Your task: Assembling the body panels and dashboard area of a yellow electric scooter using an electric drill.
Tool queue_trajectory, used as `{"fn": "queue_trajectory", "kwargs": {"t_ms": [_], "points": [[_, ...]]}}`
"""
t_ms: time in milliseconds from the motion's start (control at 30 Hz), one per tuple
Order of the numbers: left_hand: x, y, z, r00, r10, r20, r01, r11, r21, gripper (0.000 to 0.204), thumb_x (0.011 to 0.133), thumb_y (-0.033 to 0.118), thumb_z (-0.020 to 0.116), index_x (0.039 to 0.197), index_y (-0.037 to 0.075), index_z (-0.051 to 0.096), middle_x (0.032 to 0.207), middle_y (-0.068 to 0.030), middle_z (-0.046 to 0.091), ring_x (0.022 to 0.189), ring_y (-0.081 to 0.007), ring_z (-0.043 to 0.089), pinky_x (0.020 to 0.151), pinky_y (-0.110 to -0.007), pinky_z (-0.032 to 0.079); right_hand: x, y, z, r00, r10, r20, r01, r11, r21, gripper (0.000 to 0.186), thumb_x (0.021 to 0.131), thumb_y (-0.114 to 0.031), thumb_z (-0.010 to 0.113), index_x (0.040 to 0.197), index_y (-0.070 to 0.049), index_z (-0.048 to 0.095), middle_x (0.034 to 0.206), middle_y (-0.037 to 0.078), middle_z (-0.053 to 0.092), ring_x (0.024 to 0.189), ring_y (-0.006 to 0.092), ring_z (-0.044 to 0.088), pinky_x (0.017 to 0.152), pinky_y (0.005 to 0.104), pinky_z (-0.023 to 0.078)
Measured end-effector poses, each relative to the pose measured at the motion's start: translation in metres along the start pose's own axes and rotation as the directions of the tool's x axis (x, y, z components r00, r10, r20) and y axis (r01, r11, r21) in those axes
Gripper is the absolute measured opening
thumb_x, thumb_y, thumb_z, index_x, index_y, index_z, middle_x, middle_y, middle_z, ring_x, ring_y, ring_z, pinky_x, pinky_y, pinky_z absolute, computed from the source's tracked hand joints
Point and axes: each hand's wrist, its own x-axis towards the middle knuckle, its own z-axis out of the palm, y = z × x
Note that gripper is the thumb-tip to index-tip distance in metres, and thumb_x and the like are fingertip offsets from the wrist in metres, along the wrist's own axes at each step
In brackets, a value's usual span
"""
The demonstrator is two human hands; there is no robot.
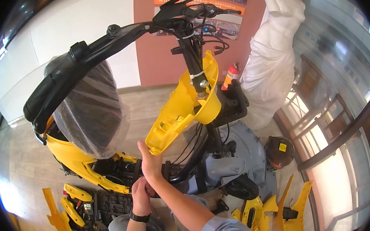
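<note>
A yellow plastic body panel [171,121] hangs tilted around the steering column of a partly stripped electric scooter [192,59]. My right hand [150,165] is at the panel's lower end, its thumb up against the edge there; the other fingers are mostly hidden behind it. Just below, my left hand [141,194], with a black watch [139,217] on the wrist, is closed beside the scooter's dark frame. Its fingers are curled, and whatever is in them is too small or hidden to make out.
A clear plastic sheet [92,108] wraps the seat area. An open tool case [114,207] and yellow panels [296,224] lie on the floor on either side. A dark helmet [279,153], fire extinguisher [231,75] and white statue [270,66] stand beyond the front wheel [242,187].
</note>
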Motion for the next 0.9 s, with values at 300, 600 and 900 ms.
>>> {"fn": "queue_trajectory", "kwargs": {"t_ms": [300,600,900], "points": [[-0.002,-0.002,-0.006,1.000,0.006,0.004,-0.006,1.000,0.009,0.030,0.098,0.019,0.045,0.069,0.011,0.043,0.060,0.0041,0.035,0.053,-0.0074,0.031,0.050,-0.025,0.026,-0.007,-0.044,0.007,0.890,-0.450,-0.066,0.432,0.882,-0.190,0.085,0.079,0.000,0.070,0.141,-0.002,0.012,0.124,0.017,0.039,0.112,0.0260,0.048,0.099,0.0376,0.041],[-0.005,-0.004,-0.005,1.000,-0.004,-0.027,0.005,0.998,0.055,0.031,0.097,0.020,0.048,0.068,0.010,0.042,0.059,0.0015,0.038,0.053,-0.0097,0.033,0.050,-0.026,0.028,0.024,-0.034,-0.011,0.867,-0.455,0.200,0.492,0.725,-0.482,0.086,0.083,-0.025,0.070,0.148,-0.005,0.018,0.130,0.010,0.041,0.106,0.0210,0.047,0.073,0.0320,0.044],[0.000,-0.010,-0.008,1.000,-0.003,-0.001,0.003,0.996,0.087,0.031,0.096,0.019,0.049,0.067,0.009,0.043,0.059,0.0007,0.039,0.053,-0.0099,0.035,0.051,-0.026,0.030,0.047,-0.022,-0.016,0.917,-0.192,0.350,0.200,0.980,0.015,0.081,0.086,-0.026,0.068,0.147,-0.003,0.021,0.132,0.011,0.044,0.113,0.0191,0.049,0.089,0.0306,0.047]]}}
